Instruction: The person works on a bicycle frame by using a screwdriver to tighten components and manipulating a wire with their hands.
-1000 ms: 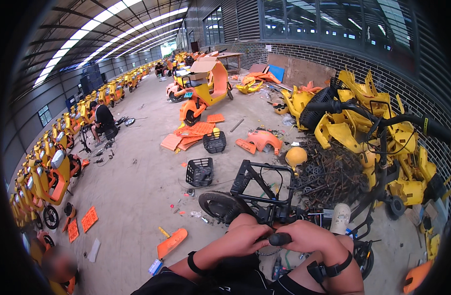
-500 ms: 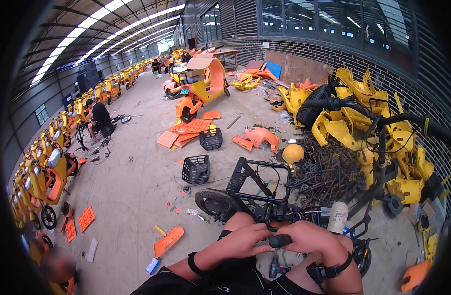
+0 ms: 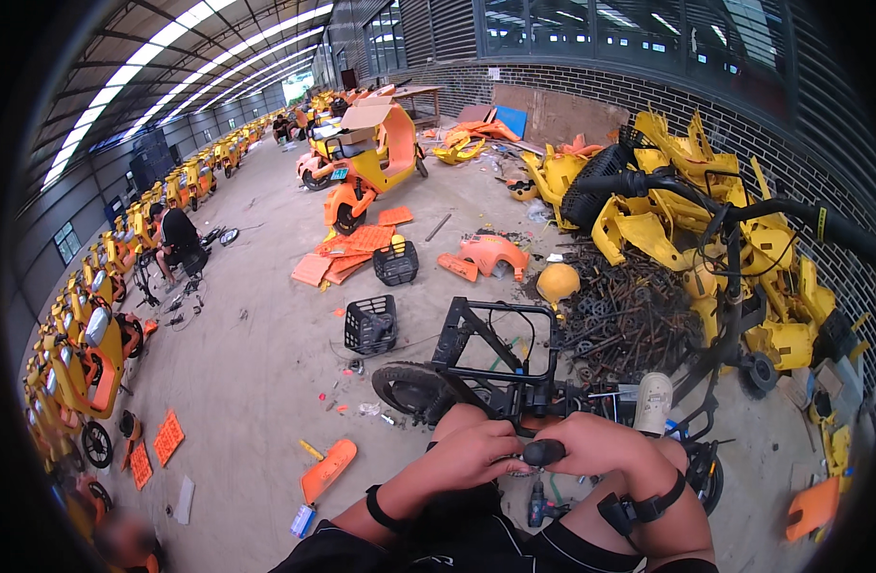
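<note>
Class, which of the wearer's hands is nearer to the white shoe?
Right. The right hand is just left of the white shoe; the left hand is farther left.

Far end of the black grip [image 3: 544,452] is kinda hidden by the right hand [image 3: 596,443]; round patch [image 3: 125,538], lower left, is totally blurred.

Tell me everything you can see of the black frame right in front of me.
The black frame looks like metal, its bars forming an open, squared loop with thin dark cable inside. A dark-tyred wheel shows at its left end. It sits low over the grey floor, with the pile of dark metal parts to the loop's right. Your left hand and right hand are at its near side, partly hiding it; whether they touch it is unclear.
</note>
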Demonstrator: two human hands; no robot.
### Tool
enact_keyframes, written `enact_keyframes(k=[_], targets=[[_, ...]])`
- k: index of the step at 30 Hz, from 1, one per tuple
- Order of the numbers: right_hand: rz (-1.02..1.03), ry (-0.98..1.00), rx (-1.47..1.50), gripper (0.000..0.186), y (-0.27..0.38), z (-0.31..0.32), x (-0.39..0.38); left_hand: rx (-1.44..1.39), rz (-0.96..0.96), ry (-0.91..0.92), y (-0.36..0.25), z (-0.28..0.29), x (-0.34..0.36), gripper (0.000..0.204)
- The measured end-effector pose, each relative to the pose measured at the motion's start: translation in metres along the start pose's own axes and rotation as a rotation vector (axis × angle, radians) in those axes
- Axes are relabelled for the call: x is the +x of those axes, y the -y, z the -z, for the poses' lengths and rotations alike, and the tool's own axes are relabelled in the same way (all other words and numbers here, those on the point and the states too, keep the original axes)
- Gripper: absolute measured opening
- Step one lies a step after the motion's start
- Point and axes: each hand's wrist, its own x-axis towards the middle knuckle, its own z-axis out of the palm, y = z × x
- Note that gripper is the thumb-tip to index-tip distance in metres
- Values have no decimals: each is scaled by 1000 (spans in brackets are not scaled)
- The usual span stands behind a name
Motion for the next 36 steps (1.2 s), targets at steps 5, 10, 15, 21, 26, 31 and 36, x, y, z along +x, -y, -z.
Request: enact_keyframes(k=[5, 10, 15, 21, 26, 31, 36], targets=[[17, -46, -69, 18, -3, 1, 2, 90, -68, 15, 8, 0, 3, 18], [8, -60, -127, 17, -6, -4, 4, 95, -52, 31, 9, -2, 4, 14], [-56, -76, -178, 18, -9, -13, 9, 108, -26, 70, 19, -7, 0, 13], [-71, -82, -213, 19, -8, -18, 12, 77, -2, 71, 21, -9, -1, 14], [-128, -116, -262, 20, -5, -17, 10, 114, 37, 73, 23, -12, 2, 16], [-111, -125, -320, 18, 6, -19, 14, 132, 11, 34, 21, -7, -5, 15], [-87, -213, -250, 22, -6, -18, 3, 74, 12, 21, 24, -17, 2, 21]])
